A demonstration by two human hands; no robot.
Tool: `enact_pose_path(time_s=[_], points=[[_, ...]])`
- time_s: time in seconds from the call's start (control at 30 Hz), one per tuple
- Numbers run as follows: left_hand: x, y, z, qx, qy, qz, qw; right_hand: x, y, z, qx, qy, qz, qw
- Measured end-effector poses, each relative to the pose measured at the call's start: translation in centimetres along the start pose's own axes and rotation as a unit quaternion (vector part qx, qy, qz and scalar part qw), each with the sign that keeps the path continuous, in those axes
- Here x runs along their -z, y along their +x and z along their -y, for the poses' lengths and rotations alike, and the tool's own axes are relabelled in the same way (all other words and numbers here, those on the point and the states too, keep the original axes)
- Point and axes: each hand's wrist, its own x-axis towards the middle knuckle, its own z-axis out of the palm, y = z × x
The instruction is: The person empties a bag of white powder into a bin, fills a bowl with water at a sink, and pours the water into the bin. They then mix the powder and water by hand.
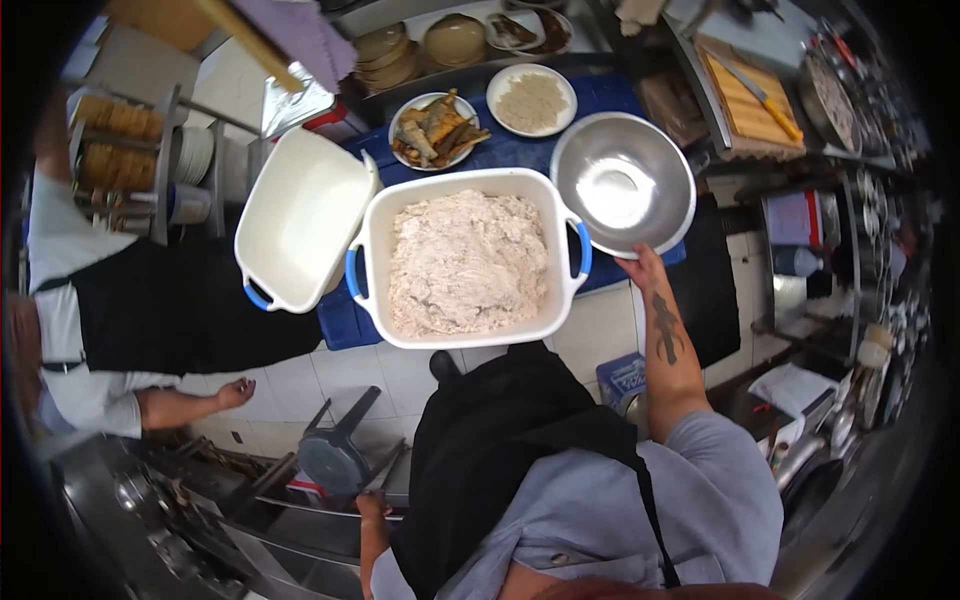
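Note:
A large steel mixing bowl (590,190) rests at the right end of the blue table, and my right hand (641,264) grips its near rim. Next to it, straight in front of me, is a white tub (545,318) with blue handles, heaped with a pale, minced-looking mixture (468,262). Low at my left side, my left hand (373,503) is closed by the edge of a metal counter. A thin grey strip rises from its fingers; I cannot tell what it is.
A second white tub (305,215) tilts at the left, beside a co-worker in a black apron (200,300). Behind are a plate of fried fish (436,130) and a plate of pale crumbs (532,100). A grey stool (335,460) stands low left. A knife (755,90) lies on a board (740,105).

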Motion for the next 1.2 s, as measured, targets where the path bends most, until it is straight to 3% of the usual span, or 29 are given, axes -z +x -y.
enact_pose_path(time_s=[0.03,0.1,0.13,0.17,0.2,0.23,0.27,0.3,0.33,0.37,0.43,0.47,0.5,0.57,0.63,0.77,0.9,0.97,1.0,1.03,1.07,1.13,1.2], points=[[-3.0,3.9,5.3,0.007,-0.018,-0.004,1.0,0.8,-2.6,0.7,0.023,-0.017,-0.009,1.0],[-5.0,9.1,14.1,-0.246,0.062,0.041,0.966,5.1,-5.7,1.4,0.072,-0.003,0.049,0.996],[-6.7,7.8,13.1,-0.228,0.038,0.027,0.972,6.8,-7.4,2.1,0.09,-0.04,0.03,0.995],[-6.4,7.3,11.7,0.04,-0.156,0.013,0.987,7.1,-10.8,2.9,0.115,-0.076,0.041,0.99],[-7.0,7.0,11.7,-0.005,-0.198,-0.012,0.98,7.5,-13.6,3.5,0.135,-0.101,0.057,0.984],[-7.6,7.6,11.8,-0.01,-0.087,-0.021,0.996,7.8,-16.4,4.0,0.164,-0.134,0.126,0.969],[-7.8,8.6,12.2,-0.23,0.327,-0.007,0.917,9.8,-16.8,4.4,0.187,-0.14,0.131,0.963],[-8.9,8.5,11.4,0.012,-0.072,-0.031,0.997,10.9,-18.4,5.1,0.2,-0.18,0.131,0.954],[-10.0,9.7,12.4,-0.011,-0.055,-0.072,0.996,6.9,-24.2,4.8,0.21,-0.204,0.102,0.951],[-5.3,5.5,7.5,0.05,-0.087,-0.014,0.995,9.8,-22.8,5.5,0.211,-0.195,0.091,0.953],[-7.7,9.0,10.8,-0.038,-0.1,-0.136,0.985,13.1,-20.7,7.4,0.207,-0.321,0.107,0.918],[-7.6,9.3,11.2,0.007,-0.175,-0.139,0.975,7.6,-25.8,5.9,0.192,-0.241,0.193,0.932],[-6.7,10.0,11.2,0.047,-0.247,-0.143,0.957,2.0,-27.3,5.9,0.069,-0.232,-0.062,0.968],[-4.9,11.9,12.2,0.031,-0.224,-0.16,0.961,-6.4,-27.4,1.6,0.056,-0.276,0.004,0.959],[-2.9,12.9,12.9,0.034,-0.387,-0.181,0.903,-13.3,-29.2,-2.4,0.026,-0.344,0.076,0.935],[4.4,13.2,15.8,-0.061,-0.48,-0.364,0.796,-23.9,-33.2,-13.7,-0.053,-0.474,0.208,0.854],[12.4,11.0,22.6,-0.012,-0.554,-0.476,0.683,-30.0,-36.6,-23.4,-0.134,-0.568,0.302,0.754],[15.0,8.2,27.5,0.023,-0.526,-0.534,0.662,-33.3,-36.7,-28.6,-0.165,-0.576,0.357,0.716],[15.9,5.6,29.7,0.019,-0.48,-0.554,0.679,-35.1,-35.7,-31.1,-0.176,-0.564,0.388,0.708],[16.8,3.0,31.3,0.091,-0.367,-0.593,0.711,-37.6,-35.4,-33.1,-0.207,-0.595,0.436,0.643],[16.0,3.0,34.9,0.109,-0.366,-0.601,0.702,-39.5,-38.0,-35.5,-0.192,-0.598,0.448,0.636],[13.0,3.4,42.9,0.263,-0.419,-0.555,0.669,-42.2,-42.1,-40.2,-0.212,-0.565,0.513,0.611],[14.7,-3.0,44.1,0.325,-0.584,-0.529,0.522,-44.2,-45.4,-44.7,-0.233,-0.568,0.527,0.588]])
